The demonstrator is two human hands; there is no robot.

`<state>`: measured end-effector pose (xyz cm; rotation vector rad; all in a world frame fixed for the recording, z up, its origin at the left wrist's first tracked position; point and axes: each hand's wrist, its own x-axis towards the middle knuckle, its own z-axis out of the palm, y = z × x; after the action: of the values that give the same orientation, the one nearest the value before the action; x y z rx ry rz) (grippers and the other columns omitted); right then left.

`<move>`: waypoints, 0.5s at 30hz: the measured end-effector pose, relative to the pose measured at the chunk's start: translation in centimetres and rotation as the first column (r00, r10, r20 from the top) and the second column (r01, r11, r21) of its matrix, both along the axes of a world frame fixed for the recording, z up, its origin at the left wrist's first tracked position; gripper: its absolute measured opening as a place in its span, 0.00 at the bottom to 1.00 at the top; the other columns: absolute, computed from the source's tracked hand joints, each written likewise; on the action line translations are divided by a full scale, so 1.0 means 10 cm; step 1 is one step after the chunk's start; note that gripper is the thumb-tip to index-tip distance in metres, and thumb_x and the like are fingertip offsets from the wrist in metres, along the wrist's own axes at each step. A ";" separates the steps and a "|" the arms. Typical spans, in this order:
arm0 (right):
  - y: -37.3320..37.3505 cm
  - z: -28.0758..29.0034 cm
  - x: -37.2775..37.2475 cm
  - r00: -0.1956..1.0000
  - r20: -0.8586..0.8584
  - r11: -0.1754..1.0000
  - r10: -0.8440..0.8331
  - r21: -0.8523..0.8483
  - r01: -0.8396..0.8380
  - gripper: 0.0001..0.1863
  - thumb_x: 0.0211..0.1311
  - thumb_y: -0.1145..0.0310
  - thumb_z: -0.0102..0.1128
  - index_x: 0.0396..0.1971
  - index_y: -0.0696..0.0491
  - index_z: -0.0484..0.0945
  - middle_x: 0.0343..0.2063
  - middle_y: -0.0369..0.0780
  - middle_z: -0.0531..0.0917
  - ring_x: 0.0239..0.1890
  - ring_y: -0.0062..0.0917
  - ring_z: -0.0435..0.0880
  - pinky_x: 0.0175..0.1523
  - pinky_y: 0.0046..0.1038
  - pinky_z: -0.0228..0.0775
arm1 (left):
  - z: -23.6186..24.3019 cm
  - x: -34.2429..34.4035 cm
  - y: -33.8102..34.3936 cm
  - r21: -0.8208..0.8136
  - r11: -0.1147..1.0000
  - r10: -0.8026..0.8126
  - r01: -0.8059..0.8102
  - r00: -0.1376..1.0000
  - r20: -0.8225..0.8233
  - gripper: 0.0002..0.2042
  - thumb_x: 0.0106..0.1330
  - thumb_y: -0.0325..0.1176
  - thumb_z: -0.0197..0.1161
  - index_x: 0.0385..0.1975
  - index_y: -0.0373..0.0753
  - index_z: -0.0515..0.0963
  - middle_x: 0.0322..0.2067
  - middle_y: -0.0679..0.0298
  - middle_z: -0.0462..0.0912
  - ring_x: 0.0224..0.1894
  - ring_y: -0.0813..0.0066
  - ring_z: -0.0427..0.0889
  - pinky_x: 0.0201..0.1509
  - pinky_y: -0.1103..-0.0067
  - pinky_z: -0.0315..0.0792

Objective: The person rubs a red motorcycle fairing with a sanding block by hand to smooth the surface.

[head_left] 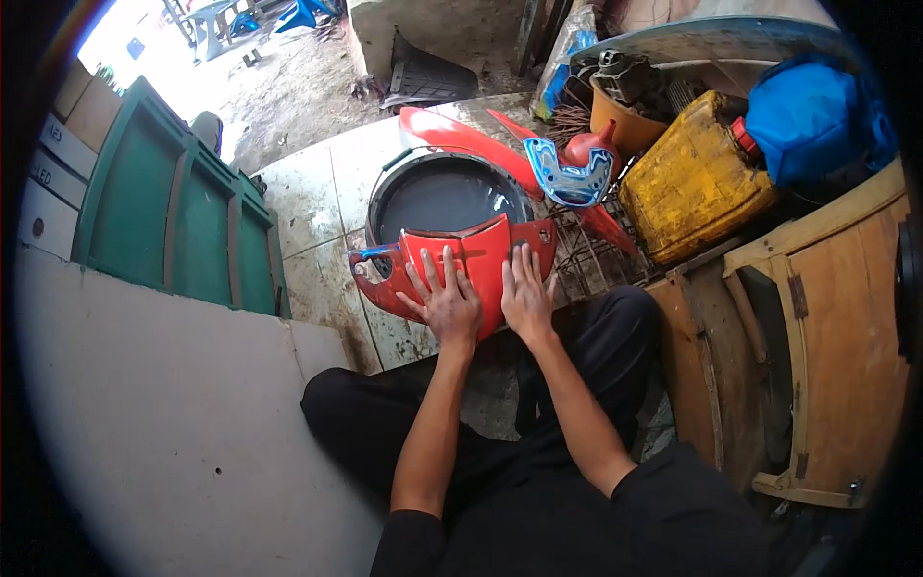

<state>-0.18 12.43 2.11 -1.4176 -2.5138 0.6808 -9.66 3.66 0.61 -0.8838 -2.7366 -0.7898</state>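
— What can't we make out here?

— We lose the near edge of the red panel [476,255] under our hands, and the fisheye rim cuts off the wooden cabinet [836,337] at 3 o'clock. The clutter at 1 o'clock is too tangled for us to sort fully.

— And our hands?

— Our left hand [447,303] and right hand [526,293] both lie flat and open on the panel, fingers spread, gripping nothing. The panel sits just ahead of our knees, over the near rim of the dark basin [437,197].

— What do we see of shapes and surfaces?

— The panel is glossy moulded plastic, pointed at the centre with swept wings. The basin is round, holding dark, still liquid. The floor [308,202] is pale tile, stained and grimy.

— What crowds around?

— At 12 o'clock, beyond the basin, lie another long red panel [452,130] and a blue-and-white piece [569,178]. At 2 o'clock we see a scuffed yellow jerrycan [692,178] with a red cap, an orange bucket [625,125] and a blue cloth bundle [808,115]. A green slatted board [163,207] stands at 9 o'clock, a pale slab [163,404] at 7.
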 end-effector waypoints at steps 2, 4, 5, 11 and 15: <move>0.02 -0.02 0.04 0.999 -0.010 0.996 -0.034 0.077 0.034 0.34 0.77 0.47 0.31 0.74 0.53 0.55 0.75 0.43 0.55 0.78 0.38 0.50 0.74 0.64 0.29 | 0.02 0.05 0.05 0.014 1.000 -0.005 0.005 1.000 0.012 0.23 0.74 0.44 0.47 0.68 0.54 0.69 0.74 0.59 0.57 0.77 0.46 0.48 0.71 0.36 0.35; 0.25 -0.10 -0.04 0.998 -0.022 0.984 -0.057 0.166 0.060 0.35 0.77 0.45 0.30 0.73 0.54 0.56 0.75 0.43 0.57 0.77 0.39 0.50 0.74 0.64 0.28 | 0.05 0.07 0.09 0.028 0.999 -0.016 0.015 1.000 0.016 0.23 0.74 0.44 0.47 0.68 0.54 0.69 0.74 0.59 0.57 0.77 0.46 0.49 0.72 0.36 0.35; 0.40 -0.09 -0.06 0.999 0.005 0.991 -0.052 0.127 0.051 0.35 0.77 0.45 0.30 0.73 0.54 0.56 0.75 0.44 0.57 0.77 0.39 0.50 0.74 0.64 0.27 | 0.05 0.07 0.09 0.030 0.999 -0.024 0.023 0.999 0.022 0.23 0.74 0.44 0.47 0.68 0.54 0.70 0.74 0.59 0.57 0.77 0.46 0.49 0.72 0.36 0.35; 0.35 -0.03 -0.10 0.998 -0.057 0.998 -0.035 0.055 0.038 0.38 0.76 0.42 0.29 0.74 0.57 0.55 0.75 0.46 0.55 0.78 0.38 0.48 0.75 0.61 0.27 | 0.02 0.05 0.08 0.026 1.000 -0.017 0.017 1.000 0.003 0.23 0.74 0.44 0.47 0.68 0.54 0.70 0.74 0.59 0.57 0.77 0.46 0.48 0.72 0.36 0.35; -0.10 0.02 -0.01 0.999 -0.039 0.999 -0.035 0.001 0.035 0.39 0.76 0.42 0.30 0.73 0.57 0.55 0.75 0.45 0.53 0.78 0.37 0.48 0.75 0.60 0.26 | 0.01 0.01 0.02 0.005 1.000 0.000 0.000 1.000 -0.015 0.23 0.74 0.45 0.47 0.68 0.54 0.70 0.74 0.59 0.57 0.77 0.46 0.48 0.71 0.36 0.35</move>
<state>-0.29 11.45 2.26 -1.4307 -2.4536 0.6930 -9.58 3.84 0.69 -0.8851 -2.7206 -0.7859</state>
